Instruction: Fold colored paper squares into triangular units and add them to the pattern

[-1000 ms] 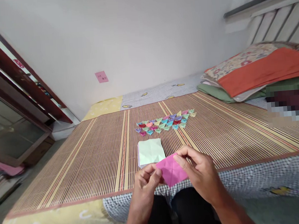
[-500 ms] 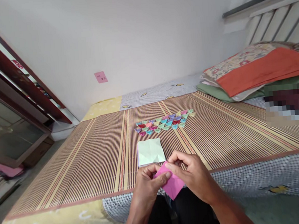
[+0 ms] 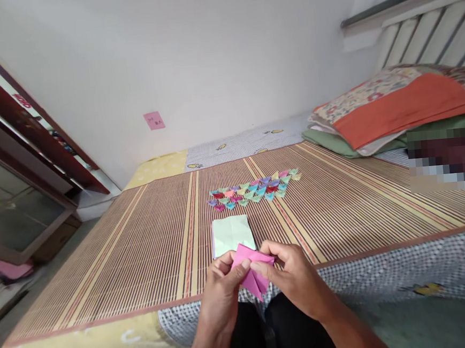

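Observation:
A pink sheet of folding paper is held between both hands over my knees, at the near edge of the mat. Its surface shows creases and a flap turned inward. My left hand pinches the left side, thumb on top. My right hand grips the right corner, its thumb pressed near the middle; the fingers beneath are partly hidden. Just beyond the hands lies a stack of pale green square paper, creased on top. Farther back, small folded paper pieces in several colours sit in rows.
A striped bamboo mat covers the bed. Folded bedding with an orange cloth is piled at the back right, below a radiator. A pink note is on the wall. A glass-fronted cabinet stands at left.
The pink paper has been turned and raised slightly, and a flap on its right side is now folded inward. My right hand has shifted a little left with it.

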### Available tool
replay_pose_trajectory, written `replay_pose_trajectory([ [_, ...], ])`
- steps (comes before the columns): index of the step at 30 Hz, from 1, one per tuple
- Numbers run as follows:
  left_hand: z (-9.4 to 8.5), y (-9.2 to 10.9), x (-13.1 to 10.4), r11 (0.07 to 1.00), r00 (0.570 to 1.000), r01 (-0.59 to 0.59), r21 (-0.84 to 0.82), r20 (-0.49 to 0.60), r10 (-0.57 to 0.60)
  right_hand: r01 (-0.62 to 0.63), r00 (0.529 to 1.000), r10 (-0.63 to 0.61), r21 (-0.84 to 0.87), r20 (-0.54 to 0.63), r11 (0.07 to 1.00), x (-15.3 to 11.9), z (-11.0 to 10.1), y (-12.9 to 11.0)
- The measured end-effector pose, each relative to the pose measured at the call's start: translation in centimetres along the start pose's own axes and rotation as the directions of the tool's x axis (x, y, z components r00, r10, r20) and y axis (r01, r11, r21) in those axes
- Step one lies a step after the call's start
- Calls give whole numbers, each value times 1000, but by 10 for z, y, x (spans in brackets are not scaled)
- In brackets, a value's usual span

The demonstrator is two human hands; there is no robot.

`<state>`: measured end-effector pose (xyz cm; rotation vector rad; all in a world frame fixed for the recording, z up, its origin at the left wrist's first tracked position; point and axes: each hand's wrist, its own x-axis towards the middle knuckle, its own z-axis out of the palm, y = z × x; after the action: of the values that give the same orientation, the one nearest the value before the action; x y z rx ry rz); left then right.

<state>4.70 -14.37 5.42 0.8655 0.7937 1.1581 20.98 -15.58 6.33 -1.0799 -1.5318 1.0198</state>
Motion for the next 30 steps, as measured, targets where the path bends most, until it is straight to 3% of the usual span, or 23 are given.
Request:
replay_pose_trajectory([
  [6, -1, 1, -1, 997, 996, -29, 67, -78, 34, 6, 1000, -8, 115, 18, 993, 0, -2, -1],
  [10, -1, 1, -2, 993, 996, -32, 110, -84, 41, 24, 1000, -23, 84, -7, 996, -3, -5, 6],
  [15, -2, 2, -2, 988, 996, -28, 152, -81, 41, -6, 998, 3, 52, 57, 999, -2, -13, 11],
  [19, -1, -1, -3, 966, 998, -29, 255, -48, 43, 35, 997, -38, 42, 74, 999, 2, -13, 2],
  [25, 4, 0, -6, 943, 999, -39, 330, 38, 28, 93, 995, -93, -9, -43, 996, 4, -1, -3],
  [30, 1, 4, -6, 937, 995, -1, 349, 95, -34, 60, 998, -60, 21, 0, 998, 2, -3, -2],
])
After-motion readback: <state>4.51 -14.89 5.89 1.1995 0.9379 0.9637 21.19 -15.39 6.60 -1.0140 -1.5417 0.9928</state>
